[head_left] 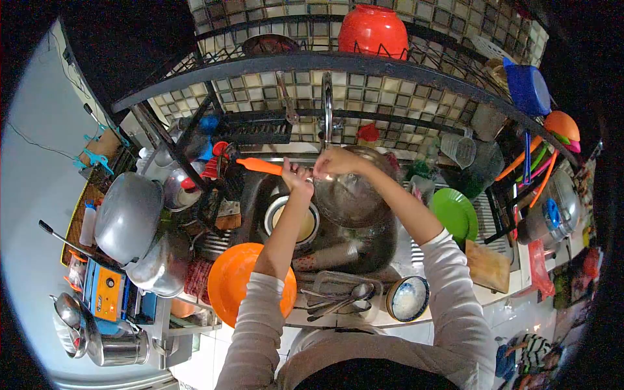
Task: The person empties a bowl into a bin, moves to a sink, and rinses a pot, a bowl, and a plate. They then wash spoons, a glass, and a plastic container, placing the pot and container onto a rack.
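My left hand (298, 175) is closed around an orange utensil (261, 166) over the sink (255, 195), and the long, tapering orange part points left. Fingers hide the utensil's other end. Right beside it, under the chrome tap (327, 107), my right hand (338, 162) has its fingers curled together; I cannot tell what is in them. Below my hands, the sink holds a pale-bottomed round pot (308, 226), partly behind my left forearm, a large metal lid or pan (348, 201) and a speckled cup (315, 260).
An orange basin (227, 279) sits at the front left, beside a clear tray of spoons (344, 300) and a patterned bowl (409, 299). Large aluminium pots (130, 211) crowd the left. A green plate (455, 218) stands right. Overhead, a black rack (312, 63) carries a red bowl (372, 32).
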`<move>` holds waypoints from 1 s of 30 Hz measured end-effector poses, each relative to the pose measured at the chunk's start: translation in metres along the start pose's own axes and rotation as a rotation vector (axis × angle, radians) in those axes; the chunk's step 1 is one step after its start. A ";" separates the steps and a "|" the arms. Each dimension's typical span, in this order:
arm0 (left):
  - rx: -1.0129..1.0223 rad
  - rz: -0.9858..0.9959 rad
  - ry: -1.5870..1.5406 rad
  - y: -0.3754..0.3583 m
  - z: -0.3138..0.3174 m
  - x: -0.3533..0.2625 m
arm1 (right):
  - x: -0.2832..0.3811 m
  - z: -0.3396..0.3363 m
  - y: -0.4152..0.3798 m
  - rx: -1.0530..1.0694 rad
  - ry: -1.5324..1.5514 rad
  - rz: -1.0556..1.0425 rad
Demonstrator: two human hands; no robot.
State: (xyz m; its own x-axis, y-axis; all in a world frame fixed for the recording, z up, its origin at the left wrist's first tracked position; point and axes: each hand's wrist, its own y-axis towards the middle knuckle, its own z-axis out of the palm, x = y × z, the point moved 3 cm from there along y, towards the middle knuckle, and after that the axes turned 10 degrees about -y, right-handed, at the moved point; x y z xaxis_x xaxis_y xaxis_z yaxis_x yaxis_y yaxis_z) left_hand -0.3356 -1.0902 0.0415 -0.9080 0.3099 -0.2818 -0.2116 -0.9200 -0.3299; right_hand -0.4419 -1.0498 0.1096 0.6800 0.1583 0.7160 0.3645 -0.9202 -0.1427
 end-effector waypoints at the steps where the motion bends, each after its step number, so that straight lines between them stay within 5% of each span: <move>1: 0.030 0.004 -0.029 -0.001 0.001 -0.001 | -0.001 0.002 -0.001 0.095 0.137 0.107; 4: 0.055 0.036 -0.062 -0.003 0.006 -0.006 | 0.007 -0.003 -0.004 -0.165 -0.241 -0.014; 7: 0.027 0.084 -0.058 -0.004 0.007 -0.008 | 0.000 0.000 -0.004 0.099 0.113 0.061; 11: 0.179 0.122 -0.054 0.000 0.008 -0.013 | -0.001 -0.001 -0.004 -0.088 -0.146 -0.052; 15: 0.226 0.156 -0.016 0.001 0.012 -0.018 | -0.006 0.007 -0.002 0.069 0.207 0.029; 17: 0.225 0.175 0.010 0.000 0.014 -0.019 | -0.009 0.005 0.003 0.017 -0.172 -0.049; 21: 0.217 0.223 0.043 -0.001 0.017 -0.025 | -0.007 0.012 -0.002 0.051 -0.057 -0.055; 23: 0.215 0.247 0.074 -0.008 0.020 -0.028 | -0.011 0.012 0.002 -0.025 -0.249 -0.073; 27: 0.249 0.243 0.098 -0.002 0.019 -0.032 | -0.014 0.019 0.006 0.068 0.008 -0.087; 29: 0.253 0.230 0.082 -0.004 0.022 -0.034 | -0.009 0.008 0.004 -0.250 -0.034 0.014; 30: 0.258 0.220 0.065 -0.006 0.025 -0.035 | -0.004 0.008 0.002 -0.210 -0.222 0.018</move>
State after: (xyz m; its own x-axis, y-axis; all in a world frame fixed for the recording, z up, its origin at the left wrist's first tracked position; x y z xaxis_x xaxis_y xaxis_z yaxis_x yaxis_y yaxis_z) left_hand -0.3113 -1.1018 0.0754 -0.9188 0.1048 -0.3806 -0.1056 -0.9942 -0.0189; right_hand -0.4391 -1.0500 0.1009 0.8161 0.1939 0.5444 0.2270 -0.9739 0.0066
